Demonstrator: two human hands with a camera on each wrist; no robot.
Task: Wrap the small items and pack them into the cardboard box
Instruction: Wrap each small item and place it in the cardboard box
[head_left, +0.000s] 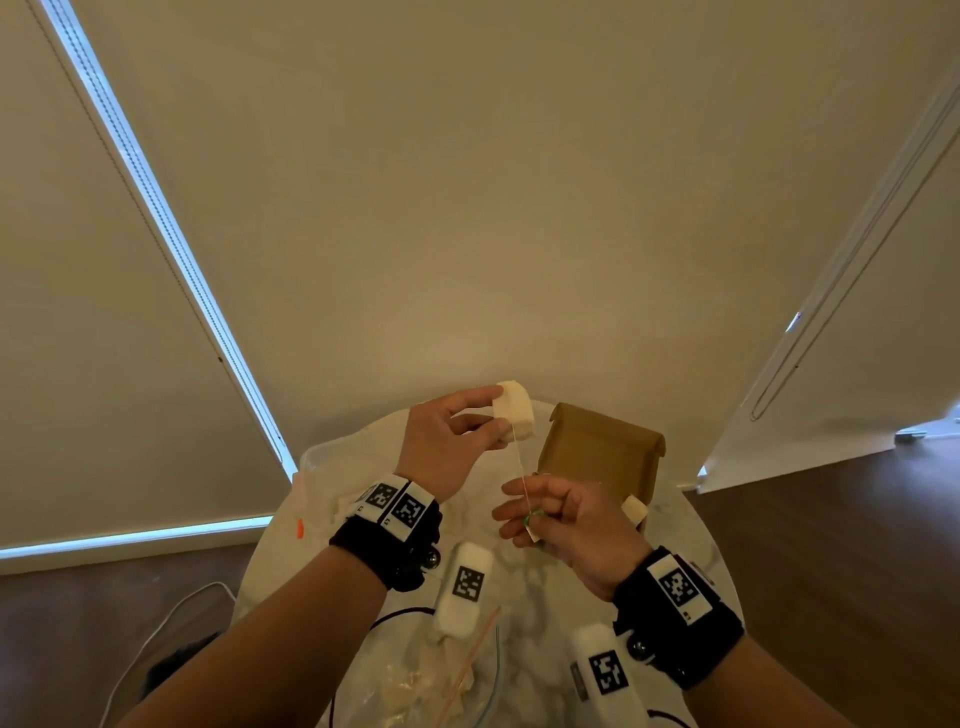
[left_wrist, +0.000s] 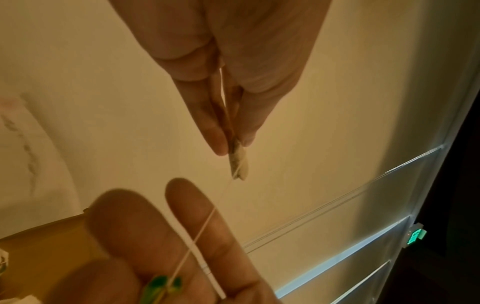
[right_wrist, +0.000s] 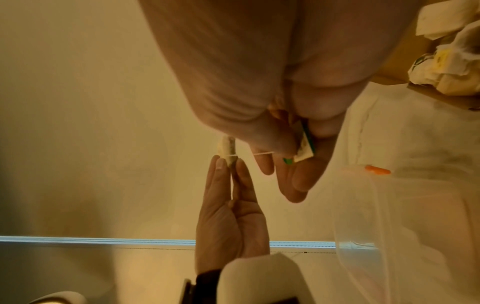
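Observation:
My left hand (head_left: 493, 413) pinches a pale tea bag (head_left: 514, 410) between thumb and fingers and holds it up above the far edge of the table. A thin string (head_left: 521, 467) runs taut from the bag down to my right hand (head_left: 524, 512), which pinches the small green and white tag (head_left: 532, 524). The left wrist view shows the tea bag (left_wrist: 237, 162) edge-on, and the right wrist view shows the tag (right_wrist: 303, 144). The open cardboard box (head_left: 602, 457) stands just right of the hands, with a paper-wrapped item (head_left: 635, 509) inside it.
The round marble table (head_left: 691, 530) carries a clear zip bag (head_left: 311, 467) with an orange slider at the left. Two white marker-tagged devices (head_left: 465, 587) lie near me, beside crumpled plastic at the front. Pale roller blinds hang behind, and dark wood floor lies on both sides.

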